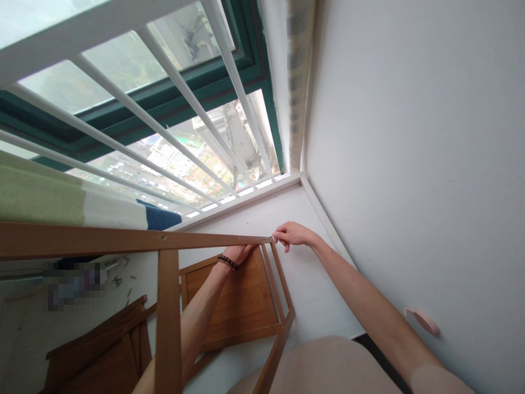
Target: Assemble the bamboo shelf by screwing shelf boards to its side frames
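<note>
A brown wooden frame [117, 241] stretches across the lower left, its long top rail ending at a corner in front of me. My left hand [241, 253], with a dark beaded bracelet [228, 262] at the wrist, reaches under the rail and grips the frame near that corner; the rail hides part of its fingers. Just right of the same corner, my right hand [293, 234] is closed in a pinch. Something thin and small shows at its fingertips against the rail end, too small to name. Below the left hand slants a wooden panel [241, 295] set between slats.
White bars [180, 85] cross a green-framed window [256, 68] above the white ledge [262, 210]. A striped curtain [110, 202] hangs left. More wooden parts [102, 350] lie lower left, near a blurred patch. The white wall [418, 137] at right carries a pink hook [424, 322].
</note>
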Demonstrator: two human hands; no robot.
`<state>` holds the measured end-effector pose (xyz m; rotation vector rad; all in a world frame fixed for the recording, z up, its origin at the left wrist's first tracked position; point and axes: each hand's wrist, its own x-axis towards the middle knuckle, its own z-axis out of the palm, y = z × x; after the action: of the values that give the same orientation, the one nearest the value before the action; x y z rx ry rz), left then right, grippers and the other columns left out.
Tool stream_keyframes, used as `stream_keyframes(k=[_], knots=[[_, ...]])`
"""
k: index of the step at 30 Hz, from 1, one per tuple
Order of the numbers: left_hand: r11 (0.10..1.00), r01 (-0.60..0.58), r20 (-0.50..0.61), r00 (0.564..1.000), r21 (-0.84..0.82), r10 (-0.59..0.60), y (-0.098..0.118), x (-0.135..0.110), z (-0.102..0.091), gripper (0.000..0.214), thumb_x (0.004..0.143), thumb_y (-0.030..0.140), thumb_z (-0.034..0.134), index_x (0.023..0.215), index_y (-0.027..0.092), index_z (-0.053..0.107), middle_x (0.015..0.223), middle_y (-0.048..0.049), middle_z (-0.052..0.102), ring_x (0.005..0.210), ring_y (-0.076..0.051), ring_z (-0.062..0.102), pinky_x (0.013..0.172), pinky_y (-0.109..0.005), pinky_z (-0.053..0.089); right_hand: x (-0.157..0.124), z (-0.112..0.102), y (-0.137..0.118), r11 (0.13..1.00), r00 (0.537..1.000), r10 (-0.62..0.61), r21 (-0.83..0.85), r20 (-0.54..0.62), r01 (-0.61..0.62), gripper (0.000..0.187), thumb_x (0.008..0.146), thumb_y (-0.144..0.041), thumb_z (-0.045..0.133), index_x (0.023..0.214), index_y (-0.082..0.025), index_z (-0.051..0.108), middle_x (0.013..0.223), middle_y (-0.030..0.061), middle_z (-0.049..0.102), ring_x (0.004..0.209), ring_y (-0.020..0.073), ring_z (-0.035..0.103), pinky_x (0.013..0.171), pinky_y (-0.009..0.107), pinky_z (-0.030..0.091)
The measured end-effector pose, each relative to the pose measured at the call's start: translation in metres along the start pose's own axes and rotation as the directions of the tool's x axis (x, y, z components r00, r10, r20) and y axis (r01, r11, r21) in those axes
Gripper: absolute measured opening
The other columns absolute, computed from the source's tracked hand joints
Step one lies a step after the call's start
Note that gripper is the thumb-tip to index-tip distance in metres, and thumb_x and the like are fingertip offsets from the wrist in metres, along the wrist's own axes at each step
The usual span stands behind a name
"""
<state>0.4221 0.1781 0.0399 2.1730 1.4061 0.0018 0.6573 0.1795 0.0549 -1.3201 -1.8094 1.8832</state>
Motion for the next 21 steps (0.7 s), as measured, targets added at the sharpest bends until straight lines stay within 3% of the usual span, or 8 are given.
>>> stream_keyframes(k=[5,14,17,21], knots=[[1.0,0.001,-0.015,1.0,-0.031,-0.002,-0.001,0.0,0.001,0.047,0.083,0.05,0.032,0.081,0.018,0.067,0.089,-0.0047,0.069,0.085,-0.022,0.06,0.081,-0.032,0.044,0.003,-0.004,-0.004,0.992,0.987,0.112,0.048,0.116,-0.118,0.024,0.081,-0.031,0.045,0.07,-0.013,0.056,0.055,-0.0036,0.052,0.043,0.0065,0.058,0.039,0.015,0.025],[0.999,0.041,0.003,0.999,0.022,-0.041,-0.004,-0.002,0.0,0.045,0.085,0.047,0.032,0.094,0.02,0.067,0.096,-0.0056,0.068,0.091,-0.023,0.059,0.08,-0.031,0.044,-0.003,-0.006,-0.031,0.923,0.93,0.355,0.118,0.098,-0.365,0.023,0.082,-0.028,0.048,0.067,-0.012,0.056,0.052,-0.0036,0.055,0.036,0.0015,0.044,0.043,0.015,0.035],[0.994,0.084,0.023,0.996,0.073,-0.086,0.0,-0.002,-0.004,0.044,0.086,0.045,0.031,0.097,0.02,0.065,0.099,-0.0072,0.067,0.094,-0.023,0.059,0.079,-0.031,0.043,-0.002,-0.004,-0.032,0.933,0.935,0.343,0.081,0.09,-0.35,0.022,0.081,-0.029,0.05,0.069,-0.012,0.057,0.059,-0.001,0.06,0.042,0.0039,0.054,0.043,0.015,0.031],[0.982,0.108,-0.022,0.994,0.154,-0.105,0.011,-0.012,-0.009,0.042,0.087,0.043,0.031,0.098,0.018,0.063,0.098,-0.0092,0.065,0.096,-0.024,0.056,0.082,-0.033,0.041,-0.002,0.006,-0.02,0.975,0.979,0.205,0.09,-0.004,-0.204,0.023,0.081,-0.032,0.047,0.073,-0.013,0.058,0.074,0.0025,0.065,0.052,0.0076,0.061,0.045,0.015,0.034]])
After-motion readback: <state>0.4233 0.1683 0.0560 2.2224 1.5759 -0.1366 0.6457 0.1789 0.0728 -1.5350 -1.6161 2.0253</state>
